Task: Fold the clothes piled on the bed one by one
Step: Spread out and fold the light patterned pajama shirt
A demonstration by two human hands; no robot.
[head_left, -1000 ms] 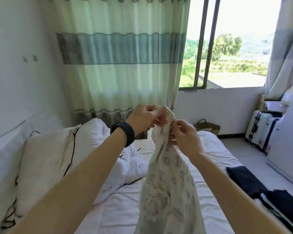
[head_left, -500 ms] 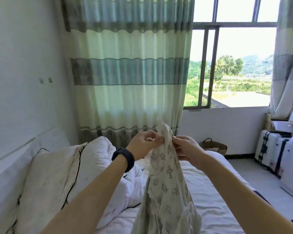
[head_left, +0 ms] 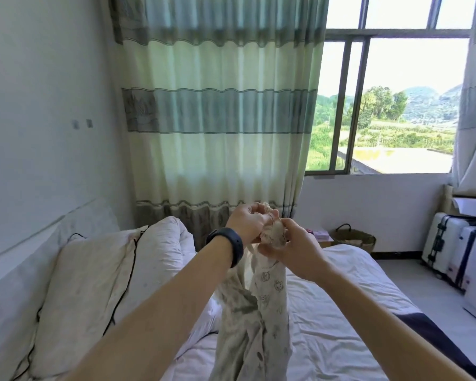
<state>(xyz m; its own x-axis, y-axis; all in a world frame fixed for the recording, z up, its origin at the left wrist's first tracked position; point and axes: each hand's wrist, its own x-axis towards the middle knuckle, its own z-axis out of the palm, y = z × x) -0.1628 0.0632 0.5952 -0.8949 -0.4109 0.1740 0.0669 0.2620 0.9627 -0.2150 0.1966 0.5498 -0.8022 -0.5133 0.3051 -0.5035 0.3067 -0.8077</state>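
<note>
Bedroom seen from the wearer's head, both arms stretched fwd. Behind the hands hangs a curtain [head_left: 217, 119], pale green w/ grey-blue bands, floor length. Below the hands and spreading out to either side is a bed [head_left: 341, 312] w/ a creased white sheet. Above and to the R of the R hand, a window [head_left: 396, 105] shows trees, fields and hills in bright sun. Far L of the L hand, a cream pillow [head_left: 88, 284] leans at the head of the bed, a black cable [head_left: 124, 284] trailing over it. Btwn the pillow and the L forearm sits a bunched white duvet [head_left: 162, 248].

The garment [head_left: 261, 325], off-white w/ small grey printed motifs, hangs straight down from the hands in loose folds, above the bed; its lower end runs out of view. Well to the R of the R hand, pale suitcases [head_left: 448, 243] stand on the floor. Below the R forearm, dark clothes [head_left: 423, 328] lie on the bed's R edge. Just beyond the R hand, a woven basket [head_left: 355, 237] sits past the foot of the bed.

L hand [head_left: 248, 225]: fingers curled round the garment's bunched top. R hand [head_left: 294, 248]: touching the L, also gripping that bunched top in curled fingers. A black band [head_left: 231, 248] wraps the L wrist.
</note>
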